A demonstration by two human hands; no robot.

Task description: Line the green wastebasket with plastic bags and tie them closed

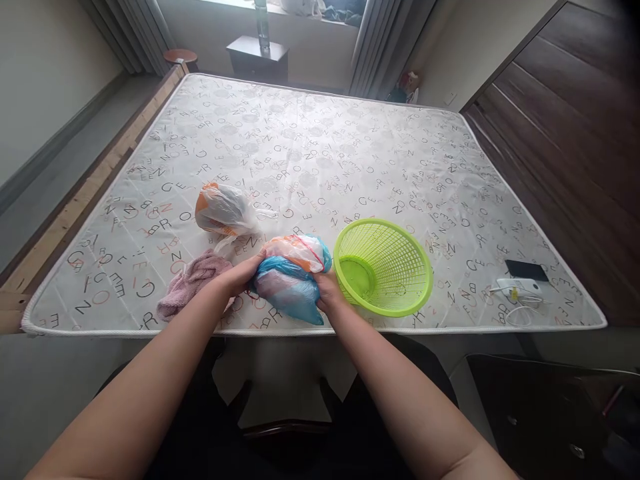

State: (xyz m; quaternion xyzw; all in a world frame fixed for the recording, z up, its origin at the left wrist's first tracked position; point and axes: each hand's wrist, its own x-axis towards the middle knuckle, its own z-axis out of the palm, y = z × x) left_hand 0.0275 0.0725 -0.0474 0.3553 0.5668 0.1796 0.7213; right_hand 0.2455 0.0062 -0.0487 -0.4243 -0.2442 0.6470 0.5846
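Observation:
Between my two hands, just above the mattress's front part, is a bundle of plastic bags (287,283), blue below with white, orange and red on top. My left hand (246,272) grips its left side and my right hand (327,290) grips its right side; some fingers are hidden behind the plastic. Right beside my right hand lies a lime-green plastic basket (407,303), tipped on its side with its mouth towards me. A pink cloth (187,283) lies crumpled by my left forearm. Behind it sits a stuffed white and orange plastic bag (225,208).
The mattress (320,160) has a letter print. On its right corner lie a dark phone (526,269) and a white power bank (520,289) with a cable. A wooden bed rail (90,200) runs along the left; a dark headboard (560,147) stands at the right.

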